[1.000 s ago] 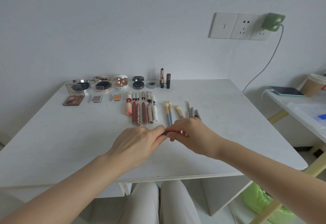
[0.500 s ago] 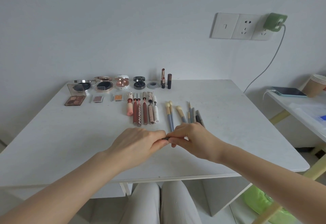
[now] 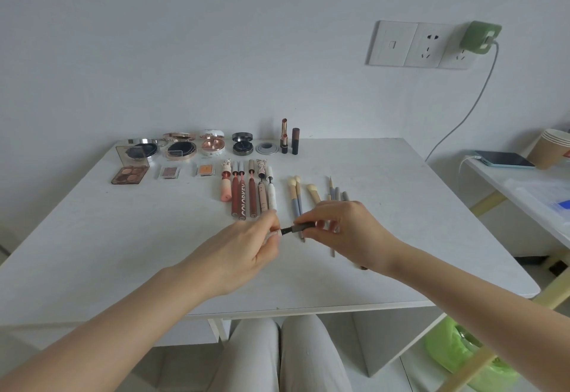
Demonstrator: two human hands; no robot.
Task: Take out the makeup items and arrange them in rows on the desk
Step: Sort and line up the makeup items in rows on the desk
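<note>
Your right hand (image 3: 342,231) pinches a slim grey pencil (image 3: 300,227) between thumb and fingers (image 3: 311,231), and your left hand (image 3: 246,246) meets it from the 9 o'clock side, its fingertips closed around something small and pale at the pencil's dark tip, probably a cap, though it is too hidden to say for certain. The pencil is held just above the worktop (image 3: 92,237) with its long axis running across you, 9 to 3 o'clock, dark end toward the left hand.

That axis is what the coming move turns on. Every stick already laid down points 12 to 6: the row of lip tubes (image 3: 248,194) at 11 o'clock of your fingers, the brushes (image 3: 296,194) straight ahead at 12, and the thin pencils (image 3: 337,192) at 1 o'clock, partly behind your right hand. So I judge the pencil needs a quarter turn before it goes down, and the open space lies past those thin pencils, toward 2 o'clock. Your right hand is the nearer one and already has the barrel, so it should do the placing once the left lets go.

Further out at 11 and 12 o'clock, the back row of compacts (image 3: 179,146) and two upright lipsticks (image 3: 290,142) stand near the wall, with the eyeshadow palettes (image 3: 129,174) in front of them
</note>
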